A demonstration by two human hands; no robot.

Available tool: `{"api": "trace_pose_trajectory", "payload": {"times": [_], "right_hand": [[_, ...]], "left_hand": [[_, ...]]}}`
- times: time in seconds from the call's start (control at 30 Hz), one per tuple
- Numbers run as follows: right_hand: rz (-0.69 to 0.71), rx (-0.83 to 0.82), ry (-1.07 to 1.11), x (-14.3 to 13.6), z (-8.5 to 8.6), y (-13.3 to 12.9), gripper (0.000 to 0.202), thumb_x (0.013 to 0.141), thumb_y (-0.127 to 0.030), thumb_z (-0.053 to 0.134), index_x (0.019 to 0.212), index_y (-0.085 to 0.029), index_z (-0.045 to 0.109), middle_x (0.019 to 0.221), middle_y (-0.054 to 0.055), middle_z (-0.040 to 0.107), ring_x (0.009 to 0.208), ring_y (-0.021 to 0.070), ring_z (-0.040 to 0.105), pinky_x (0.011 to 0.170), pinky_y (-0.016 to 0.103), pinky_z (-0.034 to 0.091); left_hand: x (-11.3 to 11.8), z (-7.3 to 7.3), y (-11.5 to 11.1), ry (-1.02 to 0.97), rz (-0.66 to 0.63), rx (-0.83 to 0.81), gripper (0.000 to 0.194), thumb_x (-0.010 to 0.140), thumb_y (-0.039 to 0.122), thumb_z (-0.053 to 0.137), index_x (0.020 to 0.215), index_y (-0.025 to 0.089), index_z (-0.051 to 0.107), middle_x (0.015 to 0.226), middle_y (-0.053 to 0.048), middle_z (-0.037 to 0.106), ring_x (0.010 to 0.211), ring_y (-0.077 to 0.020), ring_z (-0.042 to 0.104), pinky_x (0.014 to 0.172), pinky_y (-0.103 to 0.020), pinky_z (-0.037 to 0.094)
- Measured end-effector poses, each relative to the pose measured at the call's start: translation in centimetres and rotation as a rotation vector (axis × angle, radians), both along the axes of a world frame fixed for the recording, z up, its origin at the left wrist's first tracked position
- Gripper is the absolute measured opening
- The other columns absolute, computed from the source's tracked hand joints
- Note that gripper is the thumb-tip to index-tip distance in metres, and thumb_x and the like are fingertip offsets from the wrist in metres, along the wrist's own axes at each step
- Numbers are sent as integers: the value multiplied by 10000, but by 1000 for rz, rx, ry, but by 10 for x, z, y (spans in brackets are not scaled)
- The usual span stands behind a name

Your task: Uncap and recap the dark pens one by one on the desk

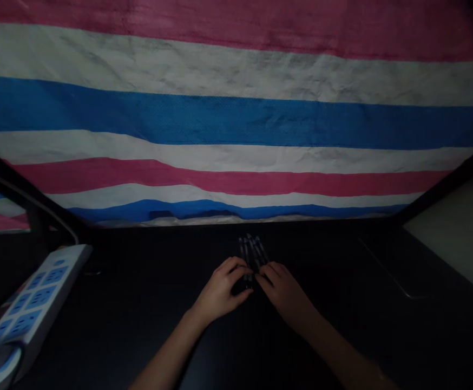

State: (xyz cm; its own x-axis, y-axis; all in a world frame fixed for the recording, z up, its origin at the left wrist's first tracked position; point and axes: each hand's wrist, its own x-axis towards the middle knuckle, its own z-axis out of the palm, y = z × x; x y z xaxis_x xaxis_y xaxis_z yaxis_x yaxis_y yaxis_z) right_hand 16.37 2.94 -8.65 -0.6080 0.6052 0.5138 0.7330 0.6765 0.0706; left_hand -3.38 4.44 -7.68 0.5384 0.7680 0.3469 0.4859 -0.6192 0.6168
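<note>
Hands, the left hand (pixel 222 290) and the right hand (pixel 281 290), meet low in the middle of the view, backs upward, fingers curled inward and fingertips close together. The left thumb stands apart from the left fingers; the right fingers bend over toward the same spot. Slender pen-like sticks (pixel 254 250) lie in a loose fan between and just beyond the hands, their pale pointed ends directed away from the person and their near ends partly hidden by the fingers. The fingers are at the sticks, but whether either hand pinches them cannot be told in the dim light. Beneath lies a dark counter (pixel 139 309). At its left side, well apart from the hands, a white power strip (pixel 45 292) with bluish socket panels extends obliquely; a pale cable (pixel 60 219) rises from its far end. To the right, a dark flat shape (pixel 386 260) shows a faintly lit edge. Beyond the counter, a sheet (pixel 236 119) with red, white and blue horizontal stripes fills the background, lightly wrinkled.
</note>
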Motion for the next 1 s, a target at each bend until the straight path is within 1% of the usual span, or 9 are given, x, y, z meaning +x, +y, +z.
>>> {"api": "trace_pose_trajectory", "payload": {"times": [0.1,0.17,0.3,0.37,0.53,0.73,0.8,0.9,1.0], "right_hand": [[-1,-5,4,2,1,2,211,883,-50,470,838,-147,653,877,68,624,851,195,544,778,345,462],[-8,-11,8,4,3,2,212,887,-62,471,828,-156,651,926,70,632,876,194,545,788,344,454],[6,-23,-8,5,2,1,232,903,-104,452,1012,-162,647,1108,96,637,1009,231,524,866,402,428],[23,-32,-26,4,0,0,269,907,-115,433,1084,-153,632,1140,103,642,1048,246,511,908,439,401],[48,-24,-22,4,-1,0,285,896,-80,416,1058,-125,645,1036,104,679,998,245,528,942,458,377],[100,-65,-16,3,6,-1,252,878,-49,436,1011,-104,643,972,108,659,947,232,529,884,423,449],[106,-47,-19,3,6,-1,236,876,-37,442,968,-102,649,932,104,656,934,230,533,862,416,470],[110,-9,-20,2,5,0,217,873,-26,457,851,-115,653,876,94,656,919,224,540,866,421,482],[132,16,-10,3,7,1,246,873,-24,463,739,-134,636,877,90,664,917,216,549,880,426,489]], "left_hand": [[0,1,0,1,0,1,308,765,175,659,1067,216,609,1068,-71,574,972,-225,562,850,-376,490],[0,1,-1,1,0,-2,315,766,172,658,1073,214,605,1079,-73,569,980,-225,560,856,-374,487],[0,1,-1,-4,-5,-6,316,768,171,657,1075,221,606,1080,-67,566,981,-220,558,861,-371,485],[0,1,0,-4,-4,-4,318,762,163,662,1071,218,607,1078,-64,567,987,-217,556,869,-367,480],[1,1,1,0,3,-8,311,758,169,670,1061,205,610,1068,-69,569,976,-215,557,866,-362,476],[0,1,1,-2,0,-11,309,763,175,661,1066,209,610,1077,-74,564,983,-221,554,865,-368,476],[0,1,0,2,-1,-9,303,766,178,656,1064,202,611,1083,-80,561,989,-223,553,870,-369,474],[0,1,0,4,-4,-11,302,764,181,653,1062,201,612,1079,-85,563,983,-228,554,861,-373,478],[0,2,-1,-16,-6,-15,303,762,180,644,1061,211,615,1070,-83,567,972,-229,558,850,-372,482]]}}
